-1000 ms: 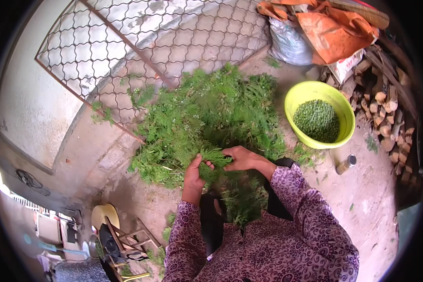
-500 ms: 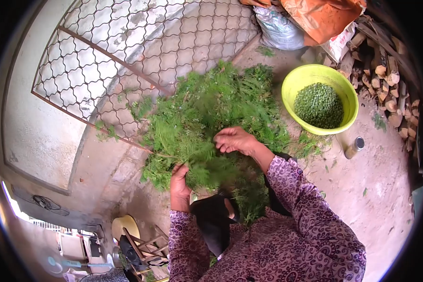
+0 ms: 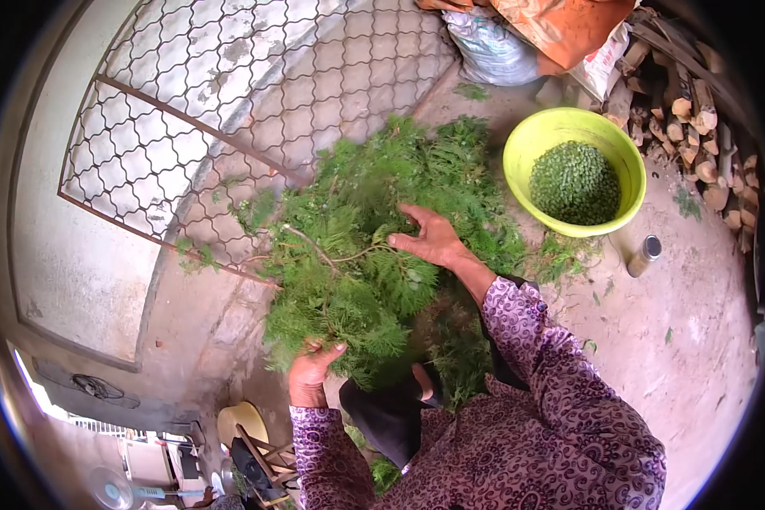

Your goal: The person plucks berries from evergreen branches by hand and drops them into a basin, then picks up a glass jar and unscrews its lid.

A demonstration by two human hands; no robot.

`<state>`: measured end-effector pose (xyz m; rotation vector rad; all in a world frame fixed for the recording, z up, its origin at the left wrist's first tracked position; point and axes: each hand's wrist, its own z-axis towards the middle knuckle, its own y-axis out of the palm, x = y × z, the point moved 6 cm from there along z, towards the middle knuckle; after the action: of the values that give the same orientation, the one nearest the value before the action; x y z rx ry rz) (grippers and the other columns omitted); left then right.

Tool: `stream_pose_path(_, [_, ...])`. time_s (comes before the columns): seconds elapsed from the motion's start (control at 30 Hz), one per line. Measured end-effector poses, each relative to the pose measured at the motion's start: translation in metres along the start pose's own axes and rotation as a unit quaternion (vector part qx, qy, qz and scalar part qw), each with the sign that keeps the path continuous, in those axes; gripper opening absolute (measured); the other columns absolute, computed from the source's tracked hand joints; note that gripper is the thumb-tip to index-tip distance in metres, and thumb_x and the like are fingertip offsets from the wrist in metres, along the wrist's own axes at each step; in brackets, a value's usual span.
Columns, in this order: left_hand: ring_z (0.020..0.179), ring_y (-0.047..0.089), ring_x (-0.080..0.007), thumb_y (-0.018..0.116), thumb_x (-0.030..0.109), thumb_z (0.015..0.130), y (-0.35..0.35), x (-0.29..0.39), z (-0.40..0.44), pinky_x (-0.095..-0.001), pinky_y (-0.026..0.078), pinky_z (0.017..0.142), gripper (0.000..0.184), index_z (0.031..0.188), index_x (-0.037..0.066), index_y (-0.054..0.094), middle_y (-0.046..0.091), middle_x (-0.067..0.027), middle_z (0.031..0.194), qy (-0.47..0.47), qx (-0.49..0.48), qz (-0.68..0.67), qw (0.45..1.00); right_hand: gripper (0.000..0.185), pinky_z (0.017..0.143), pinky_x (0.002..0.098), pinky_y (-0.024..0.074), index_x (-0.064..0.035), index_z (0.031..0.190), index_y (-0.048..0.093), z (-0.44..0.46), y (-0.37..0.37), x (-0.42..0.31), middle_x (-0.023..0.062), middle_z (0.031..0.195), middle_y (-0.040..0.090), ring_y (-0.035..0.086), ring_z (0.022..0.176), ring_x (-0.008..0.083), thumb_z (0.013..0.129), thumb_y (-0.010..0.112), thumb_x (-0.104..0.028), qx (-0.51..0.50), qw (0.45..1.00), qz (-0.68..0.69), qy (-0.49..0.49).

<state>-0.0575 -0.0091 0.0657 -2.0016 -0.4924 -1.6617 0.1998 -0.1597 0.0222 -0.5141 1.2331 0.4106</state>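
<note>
A leafy green branch (image 3: 348, 327), with feathery foliage and a thin brown stem, is held at its lower left by my left hand (image 3: 312, 374), fingers closed around the sprays. My right hand (image 3: 438, 240) is over the foliage, thumb and forefinger apart, the thumb tip close to a twig of that branch; I cannot tell whether they touch. Beneath both hands spreads a heap of similar green cuttings (image 3: 472, 183). To the right of the heap stands a yellow-green basin (image 3: 527, 132), partly filled with small round green cones or berries (image 3: 575, 183).
A small lidded jar (image 3: 644, 256) stands below the basin. Stacked firewood (image 3: 693, 127) lines the right side, beside bulging sacks (image 3: 493, 51). A metal mesh panel (image 3: 178, 110) lies at upper left. A straw hat (image 3: 245, 422) and wooden chair are at lower left.
My right hand has opened from a pinch and moved slightly up and right. My left hand has moved down and left, and the branch now lies broader across the heap.
</note>
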Motion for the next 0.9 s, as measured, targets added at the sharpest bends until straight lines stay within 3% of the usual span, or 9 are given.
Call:
stream_pose_path(0.13, [0.097,0.049,-0.0189,0.071,-0.001,0.066,-0.006,-0.018,0.006,-0.0329,0.043,0.085,0.046,0.108,0.004,0.052,0.051,-0.0065,0.108,0.028,-0.027,0.058,0.998,0.070,0.078,0.0325,0.0436,-0.0083,0.124,0.043,-0.001,0.012,0.006,0.0141,0.114,0.052,0.054,0.089,0.0207,0.070,0.064,-0.047,-0.127,0.987,0.089,0.039])
stream_pose_path(0.23, [0.097,0.050,-0.0186,0.070,-0.002,0.067,0.000,-0.017,0.010,-0.0324,0.043,0.085,0.045,0.108,0.004,0.053,0.052,-0.0061,0.107,0.021,-0.036,0.030,0.999,0.032,0.078,0.0273,0.0419,-0.0033,0.106,0.057,-0.012,0.027,-0.002,0.0040,0.095,0.060,0.053,0.088,0.0129,0.081,0.061,-0.022,-0.293,0.929,0.224,0.039])
stream_pose_path(0.37, [0.090,0.052,-0.0151,0.066,0.001,0.071,-0.007,-0.035,0.024,-0.0271,0.043,0.078,0.033,0.103,0.002,0.056,0.058,-0.0031,0.095,-0.073,-0.025,0.023,0.997,0.017,0.074,0.0256,0.0436,-0.0019,0.092,0.063,-0.006,0.031,0.009,0.0041,0.087,0.063,0.055,0.080,0.0111,0.080,0.061,-0.013,-0.265,0.937,0.228,0.030])
stream_pose_path(0.43, [0.085,0.052,-0.0115,0.062,0.003,0.075,-0.001,-0.031,0.024,-0.0231,0.040,0.074,0.022,0.097,0.002,0.058,0.059,-0.0011,0.089,-0.114,0.035,0.126,0.985,0.016,0.070,0.0261,0.0449,-0.0015,0.092,0.063,-0.003,0.032,0.013,0.0047,0.086,0.063,0.056,0.076,0.0112,0.080,0.061,-0.011,-0.254,0.940,0.225,0.031])
stream_pose_path(0.53, [0.075,0.051,-0.0085,0.058,0.002,0.076,0.000,-0.044,0.044,-0.0227,0.041,0.070,0.015,0.091,0.000,0.059,0.060,-0.0017,0.082,0.044,0.014,0.138,0.989,0.015,0.066,0.0259,0.0457,-0.0006,0.091,0.063,-0.002,0.033,0.018,0.0047,0.084,0.063,0.057,0.071,0.0117,0.080,0.060,-0.011,-0.247,0.941,0.223,0.062])
stream_pose_path(0.67, [0.076,0.052,-0.0080,0.059,0.004,0.077,0.022,-0.031,0.024,-0.0248,0.043,0.069,0.017,0.094,-0.002,0.057,0.061,-0.0036,0.084,0.089,0.075,0.251,0.961,0.015,0.060,0.0268,0.0461,0.0016,0.088,0.062,-0.009,0.038,0.014,0.0057,0.077,0.061,0.056,0.063,0.0125,0.079,0.059,-0.009,-0.272,0.950,0.133,0.081])
stream_pose_path(0.77, [0.085,0.055,-0.0227,0.065,0.011,0.071,0.077,-0.014,0.000,-0.0317,0.043,0.076,0.031,0.099,0.000,0.056,0.058,-0.0139,0.097,0.359,0.011,0.433,0.827,0.017,0.058,0.0274,0.0456,0.0023,0.087,0.062,-0.010,0.043,0.015,0.0070,0.073,0.061,0.057,0.062,0.0123,0.076,0.059,-0.010,-0.274,0.958,0.049,0.067])
stream_pose_path(0.8, [0.085,0.055,-0.0227,0.065,0.011,0.071,0.090,-0.006,-0.003,-0.0317,0.043,0.076,0.031,0.099,0.000,0.056,0.058,-0.0139,0.097,0.357,0.010,0.434,0.827,0.018,0.059,0.0276,0.0454,0.0023,0.087,0.062,-0.012,0.047,0.015,0.0071,0.074,0.061,0.057,0.063,0.0127,0.075,0.060,-0.011,-0.287,0.955,0.031,0.066])
stream_pose_path(0.9, [0.100,0.050,-0.0310,0.067,0.011,0.068,0.125,0.023,-0.003,-0.0369,0.040,0.085,0.051,0.113,0.001,0.047,0.049,-0.0194,0.113,0.431,0.061,0.525,0.731,0.022,0.061,0.0285,0.0453,0.0010,0.088,0.062,-0.019,0.058,0.011,0.0078,0.075,0.062,0.058,0.065,0.0146,0.072,0.061,-0.014,-0.316,0.948,-0.013,0.039])
